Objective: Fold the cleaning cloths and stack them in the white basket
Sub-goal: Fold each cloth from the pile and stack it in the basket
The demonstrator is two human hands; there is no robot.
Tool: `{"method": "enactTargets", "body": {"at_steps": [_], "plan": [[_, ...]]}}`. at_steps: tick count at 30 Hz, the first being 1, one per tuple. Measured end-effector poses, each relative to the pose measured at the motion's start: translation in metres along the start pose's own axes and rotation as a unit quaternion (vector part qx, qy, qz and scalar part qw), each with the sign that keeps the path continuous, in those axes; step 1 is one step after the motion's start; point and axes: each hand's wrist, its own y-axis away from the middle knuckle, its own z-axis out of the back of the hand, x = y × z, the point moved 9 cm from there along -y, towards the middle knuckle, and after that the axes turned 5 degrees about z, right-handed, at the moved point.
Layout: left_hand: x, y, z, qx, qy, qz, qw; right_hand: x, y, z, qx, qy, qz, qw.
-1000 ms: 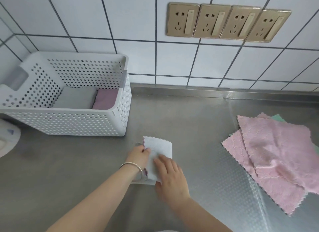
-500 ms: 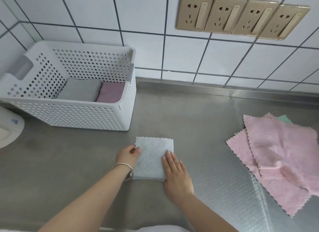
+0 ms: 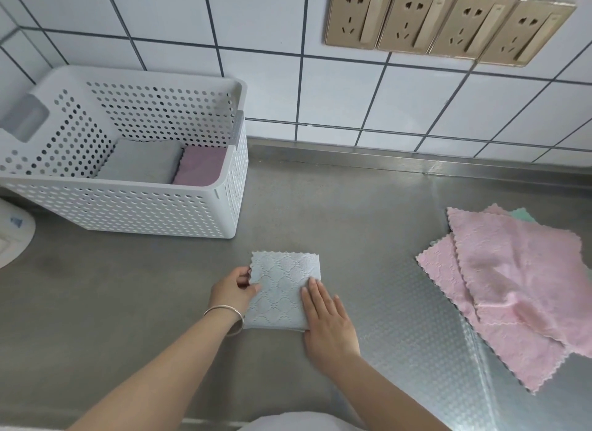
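The folded pale blue cloth (image 3: pixel 283 289) lies flat near the front edge of the table (image 3: pixel 368 225), in front of the white basket (image 3: pixel 128 212). It looks soft, light and limp, so the layers would likely slide apart unless taken together at a folded side. The left hand (image 3: pixel 232 289) makes a grip on its left edge, thumb on top, while the right hand (image 3: pixel 326 321) lies flat, fingers straight, pressing its right side. Unfolded pink cloths (image 3: pixel 512 280) are heaped toward the right edge.
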Motion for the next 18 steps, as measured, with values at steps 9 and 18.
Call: {"method": "enactTargets", "body": {"at_steps": [9, 18], "plan": [[-0.006, 0.003, 0.003, -0.058, -0.066, -0.058, 0.994, -0.001, -0.001, 0.002, 0.045, 0.008, 0.029, 0.999], [-0.052, 0.025, -0.033, -0.097, -0.381, -0.418, 0.819, -0.014, -0.032, 0.029, 0.05, 0.01, 0.021, 0.998]]}}
